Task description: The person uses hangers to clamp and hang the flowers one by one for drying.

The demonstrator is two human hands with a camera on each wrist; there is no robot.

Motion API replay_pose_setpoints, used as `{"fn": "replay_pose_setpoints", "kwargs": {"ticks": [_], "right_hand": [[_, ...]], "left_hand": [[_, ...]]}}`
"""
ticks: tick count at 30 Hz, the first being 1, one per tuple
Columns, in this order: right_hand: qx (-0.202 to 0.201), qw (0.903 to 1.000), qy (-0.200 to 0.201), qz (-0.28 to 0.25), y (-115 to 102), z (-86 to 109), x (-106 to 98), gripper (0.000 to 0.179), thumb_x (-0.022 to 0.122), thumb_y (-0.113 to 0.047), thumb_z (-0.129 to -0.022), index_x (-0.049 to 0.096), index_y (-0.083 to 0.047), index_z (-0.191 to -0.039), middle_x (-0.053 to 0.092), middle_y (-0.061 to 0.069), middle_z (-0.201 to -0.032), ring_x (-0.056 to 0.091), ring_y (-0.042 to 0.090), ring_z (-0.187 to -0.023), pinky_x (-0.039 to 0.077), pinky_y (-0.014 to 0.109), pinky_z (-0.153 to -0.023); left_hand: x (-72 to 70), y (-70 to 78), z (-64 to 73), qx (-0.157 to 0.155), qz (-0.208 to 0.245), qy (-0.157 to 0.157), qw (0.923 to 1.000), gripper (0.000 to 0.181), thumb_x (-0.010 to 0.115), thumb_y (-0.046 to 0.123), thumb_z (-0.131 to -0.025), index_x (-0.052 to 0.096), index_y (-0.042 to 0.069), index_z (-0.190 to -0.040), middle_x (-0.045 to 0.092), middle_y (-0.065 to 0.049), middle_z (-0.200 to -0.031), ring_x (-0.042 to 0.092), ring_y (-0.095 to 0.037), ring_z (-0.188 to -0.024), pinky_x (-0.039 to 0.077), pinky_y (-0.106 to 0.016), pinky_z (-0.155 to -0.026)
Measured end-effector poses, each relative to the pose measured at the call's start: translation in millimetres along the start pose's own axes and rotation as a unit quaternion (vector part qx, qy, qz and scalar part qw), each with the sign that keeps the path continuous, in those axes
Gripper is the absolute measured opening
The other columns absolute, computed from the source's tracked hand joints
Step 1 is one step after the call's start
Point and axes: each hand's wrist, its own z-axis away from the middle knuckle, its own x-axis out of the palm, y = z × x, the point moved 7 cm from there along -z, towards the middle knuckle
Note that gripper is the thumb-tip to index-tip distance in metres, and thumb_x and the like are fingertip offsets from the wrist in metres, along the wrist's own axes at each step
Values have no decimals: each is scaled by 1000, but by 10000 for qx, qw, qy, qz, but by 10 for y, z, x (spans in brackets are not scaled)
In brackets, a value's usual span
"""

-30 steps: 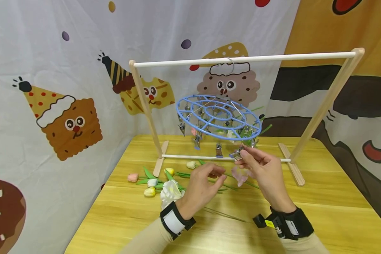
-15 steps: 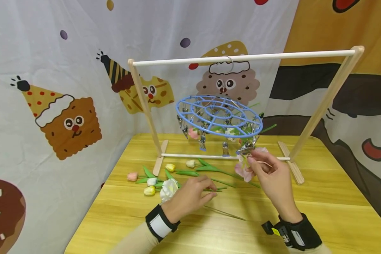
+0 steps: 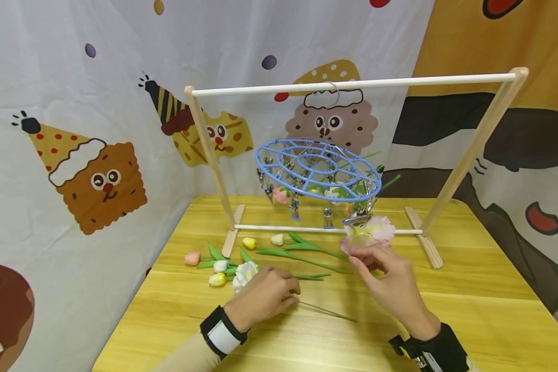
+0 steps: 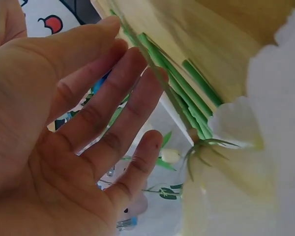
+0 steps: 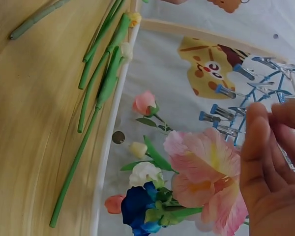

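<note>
My left hand [image 3: 267,294] lies over the stem side of a white flower [image 3: 245,275] on the table, its fingers loosely bent. In the left wrist view, the flower's thin stem [image 4: 174,101] runs right along the fingertips, not gripped. A pink flower [image 3: 376,231] hangs beneath the front right of a round blue clip hanger [image 3: 339,199], at a metal clip [image 3: 359,217]. Just below the petals is my right hand [image 3: 395,281], fingers loosely curled, thumb and index close together. In the right wrist view nothing shows between those fingertips, beside the pink petals [image 5: 206,167].
The hanger hooks onto a wooden stand's white top rod [image 3: 400,84]. Several tulips, including a peach one [image 3: 192,258] and a yellow one [image 3: 217,279], lie left and centre on the table. A blue flower [image 5: 137,209] and a pink rose [image 5: 144,102] hang behind.
My right hand has let go of the clip and moved down; the pink flower now hangs in fuller view. The left hand has moved left and down to the white flower's stem.
</note>
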Motion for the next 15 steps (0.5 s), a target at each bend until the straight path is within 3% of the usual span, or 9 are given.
{"fn": "replay_pose_setpoints", "kwargs": {"ticks": [7, 11, 15], "right_hand": [[-481, 9966, -635, 213, -61, 46, 213, 36, 92, 13, -90, 85, -18, -109, 83, -8, -95, 75, 0, -78, 62, 11, -72], [-309, 9949, -874, 398, -51, 68, 273, 30, 92, 7, -94, 85, -19, -109, 82, -9, -98, 76, 0, -84, 65, 17, -73], [-119, 9948, -873, 518, -58, 62, 254, 27, 91, 5, -96, 86, -16, -113, 86, -6, -104, 81, 5, -90, 69, 22, -78]], "left_hand": [[22, -33, 38, -60, -255, 45, 9996, 8, 93, 25, -103, 88, 28, -98, 83, 13, -96, 75, 1, -87, 66, -43, -97], [30, -68, 52, -86, -159, -5, 9998, 5, 91, 25, -105, 89, 27, -100, 84, 12, -99, 76, 0, -89, 66, -41, -97], [-64, -99, 69, -74, 91, 263, 9996, 4, 88, 20, -107, 90, 24, -106, 86, 11, -105, 80, -3, -93, 68, -30, -92]]}}
